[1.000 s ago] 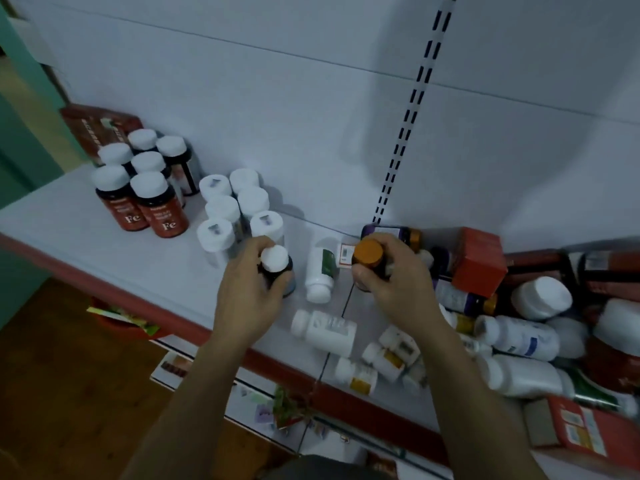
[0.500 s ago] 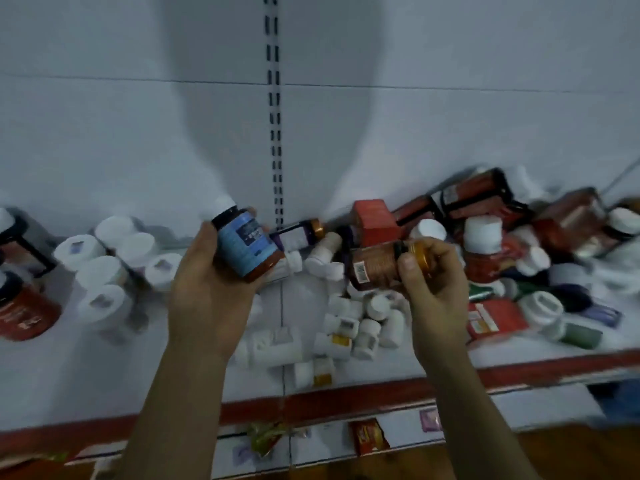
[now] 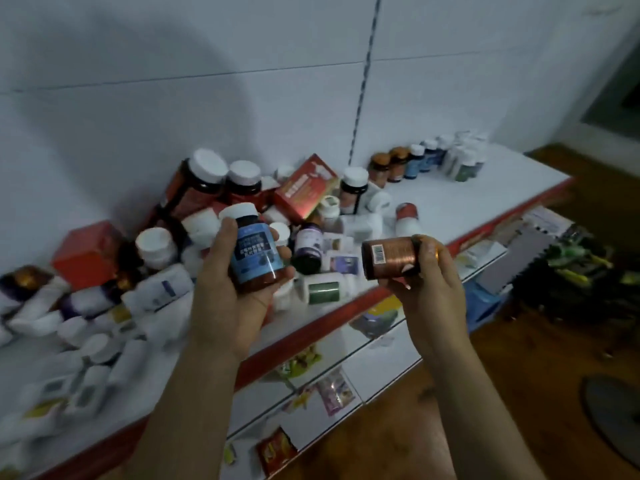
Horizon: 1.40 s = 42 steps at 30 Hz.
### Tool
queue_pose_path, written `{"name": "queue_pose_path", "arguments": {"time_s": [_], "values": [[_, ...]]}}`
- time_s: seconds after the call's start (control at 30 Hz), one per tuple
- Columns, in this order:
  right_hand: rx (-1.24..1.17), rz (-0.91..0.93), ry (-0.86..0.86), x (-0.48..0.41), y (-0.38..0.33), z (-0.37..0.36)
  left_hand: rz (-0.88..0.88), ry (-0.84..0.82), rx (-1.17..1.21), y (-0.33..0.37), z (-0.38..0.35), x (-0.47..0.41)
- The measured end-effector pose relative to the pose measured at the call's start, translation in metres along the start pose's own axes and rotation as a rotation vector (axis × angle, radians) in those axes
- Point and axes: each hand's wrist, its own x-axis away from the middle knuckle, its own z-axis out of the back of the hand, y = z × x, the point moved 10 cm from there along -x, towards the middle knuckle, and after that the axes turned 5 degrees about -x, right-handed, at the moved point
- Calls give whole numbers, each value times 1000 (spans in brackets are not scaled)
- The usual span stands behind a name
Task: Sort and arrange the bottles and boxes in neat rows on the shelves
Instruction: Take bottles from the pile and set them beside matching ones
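My left hand [image 3: 228, 306] grips a dark bottle with a blue label and white cap [image 3: 254, 252], held upright above the shelf. My right hand [image 3: 429, 282] holds a copper-labelled bottle [image 3: 389, 256] on its side by the capped end, its base pointing left. Both are in front of the white shelf [image 3: 467, 199] with a red front edge. A jumbled pile of bottles and boxes [image 3: 214, 206] lies on the shelf behind my hands. A neat row of small bottles [image 3: 426, 161] stands at the far right along the wall.
A red box [image 3: 88, 252] and a tilted red box [image 3: 304, 188] sit in the pile. White bottles [image 3: 86, 341] lie scattered at the left. A lower shelf [image 3: 332, 372] holds sachets. Wooden floor [image 3: 554, 375] spreads at the right, with dark items [image 3: 571, 271] there.
My view has swung right, showing the shelf's right end and its row of bottles. Both hands have carried their bottles along; the copper bottle stays sideways, the blue one now stands more upright.
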Motion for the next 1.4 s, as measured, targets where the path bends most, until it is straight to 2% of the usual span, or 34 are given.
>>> {"name": "queue_pose_path", "arguments": {"time_s": [0.17, 0.33, 0.43, 0.5, 0.57, 0.67, 0.73, 0.83, 0.97, 1.1, 1.17, 1.23, 1.33, 1.4], "values": [[-184, -74, 105, -72, -31, 100, 20, -101, -161, -87, -93, -29], [-329, -128, 114, -140, -56, 154, -9, -123, -200, -122, -170, -67], [-273, -95, 164, -186, -64, 167, -22, -110, -223, -133, -194, -98], [-112, -51, 152, -216, -67, 160, -23, -65, -228, -141, -198, -121], [93, 10, 96, -249, -69, 145, -41, -33, -221, -148, -204, -147], [426, 87, -76, -303, -63, 111, -35, 5, -208, -154, -217, -183], [664, 209, -217, -336, -59, 85, -42, 24, -208, -156, -224, -202], [887, 423, -427, -375, -53, 35, -67, 74, -239, -160, -227, -223], [1046, 466, -666, -407, -19, -18, -153, 211, -285, -167, -221, -238], [958, 416, -747, -426, -4, -22, -312, 289, -361, -174, -227, -254], [842, 422, -740, -430, -12, 1, -383, 326, -459, -183, -236, -260], [730, 474, -664, -443, -32, 39, -440, 339, -606, -195, -256, -269], [654, 481, -527, -485, -60, 91, -481, 270, -938, -219, -300, -296], [643, 459, -488, -511, -77, 113, -472, 247, -1245, -242, -327, -318]]}}
